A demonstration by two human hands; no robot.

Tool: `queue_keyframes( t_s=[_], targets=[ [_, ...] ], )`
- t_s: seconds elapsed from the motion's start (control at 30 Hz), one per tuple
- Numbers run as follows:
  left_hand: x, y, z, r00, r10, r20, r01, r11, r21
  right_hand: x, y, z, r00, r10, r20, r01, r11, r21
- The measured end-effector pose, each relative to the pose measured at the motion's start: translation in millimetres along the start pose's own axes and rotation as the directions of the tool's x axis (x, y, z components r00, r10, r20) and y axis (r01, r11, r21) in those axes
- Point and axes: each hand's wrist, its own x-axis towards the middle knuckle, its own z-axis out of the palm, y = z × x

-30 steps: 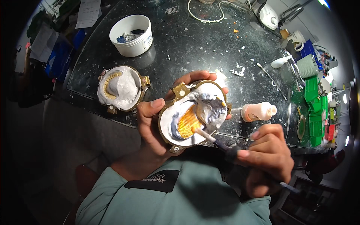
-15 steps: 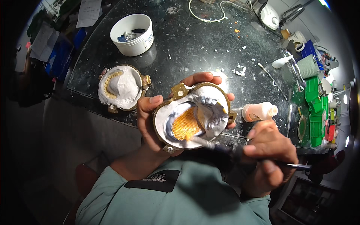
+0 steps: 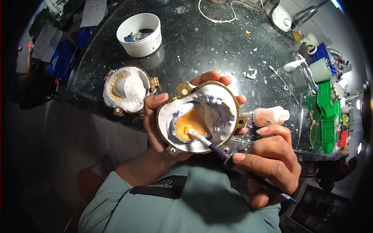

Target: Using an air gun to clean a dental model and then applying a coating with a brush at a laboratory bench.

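My left hand (image 3: 152, 126) cradles a brass dental flask half (image 3: 166, 116) filled with white plaster, tilted up in front of my chest. In its hollow lies an orange mesh pad (image 3: 193, 119) with a grey-blue border; beside it is a curved, tooth-like grey ridge (image 3: 227, 114). A dark-handled brush (image 3: 217, 151) is pinched in my right hand (image 3: 274, 163). Its pale tip, with some orange on it, rests against the mesh. Left of these, a second flask half (image 3: 134, 91) with a plaster cast and a row of cream teeth sits on the table.
A white tub (image 3: 138, 48) holding scraps stands farther back. Right of my left hand lies a bottle of pinkish content (image 3: 271, 116). White debris and a thin tool (image 3: 283, 83) lie on the black table (image 3: 186, 42). Green bins (image 3: 325, 112) line the right edge.
My right hand has moved slightly left and turned, so the brush handle slopes more steeply. The brush tip has shifted a little up and left on the mesh.
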Motion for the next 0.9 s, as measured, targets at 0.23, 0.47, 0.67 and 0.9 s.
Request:
queue_keyframes(
  t_s=[0.23, 0.47, 0.67, 0.9],
  targets=[
    [1.8, -0.4, -0.9, 1.000, 0.017, 0.022, -0.016, 1.000, -0.026, 1.6, 1.2, -0.5, 0.998, -0.060, 0.002, 0.060, 0.998, -0.020],
    [0.7, -2.7, -1.4, 0.999, 0.046, 0.023, -0.045, 0.999, -0.016, -0.9, 5.0, -6.7, 0.994, -0.061, 0.093, 0.058, 0.998, 0.037],
    [1.4, -5.8, -2.8, 0.997, 0.079, -0.020, -0.080, 0.995, -0.061, 4.7, 3.7, 3.9, 0.999, -0.036, 0.001, 0.036, 0.999, 0.012],
    [1.5, -6.3, -3.3, 0.999, 0.046, -0.010, -0.047, 0.994, -0.102, -6.9, 14.8, -11.6, 0.980, -0.118, -0.162, 0.124, 0.992, 0.033]
  ],
)
